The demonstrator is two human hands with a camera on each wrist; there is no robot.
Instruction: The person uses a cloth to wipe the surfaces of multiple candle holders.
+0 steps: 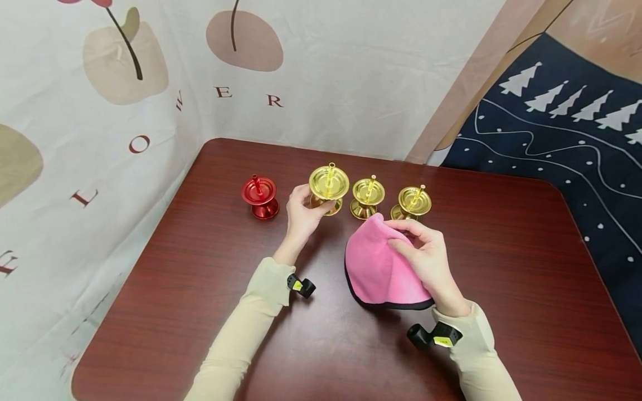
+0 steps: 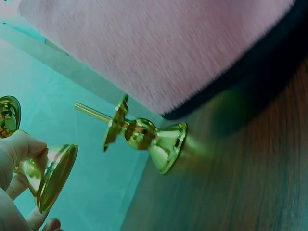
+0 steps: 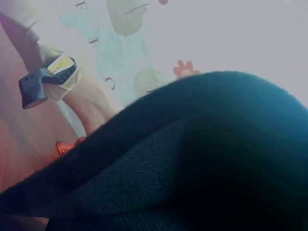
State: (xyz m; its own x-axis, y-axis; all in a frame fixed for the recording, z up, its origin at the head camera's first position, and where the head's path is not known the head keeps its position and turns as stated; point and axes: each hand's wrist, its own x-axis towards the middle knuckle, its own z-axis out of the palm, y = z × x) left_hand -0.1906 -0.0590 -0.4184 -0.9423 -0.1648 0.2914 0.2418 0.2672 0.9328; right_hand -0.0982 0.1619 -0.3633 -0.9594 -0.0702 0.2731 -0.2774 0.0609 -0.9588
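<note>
My left hand (image 1: 301, 218) grips a gold candle holder (image 1: 328, 181) by its stem, fingers behind and thumb in front. In the left wrist view its flared base (image 2: 57, 175) shows below the fingers, lifted off the table. My right hand (image 1: 430, 262) pinches the top of a pink cloth piece (image 1: 373, 267) with black edging, which hangs down like a cap. Its dark inside (image 3: 144, 173) fills much of the right wrist view. Just behind the cloth stand two more gold holders, one nearer the middle (image 1: 368, 192) and one farther right (image 1: 414, 200).
A red candle holder (image 1: 259, 192) stands upright left of my left hand. All of them are near the back of the dark reddish wooden table (image 1: 190, 312). Behind it hang a white printed cloth (image 1: 351, 83) and a dark blue one with white trees (image 1: 551, 150).
</note>
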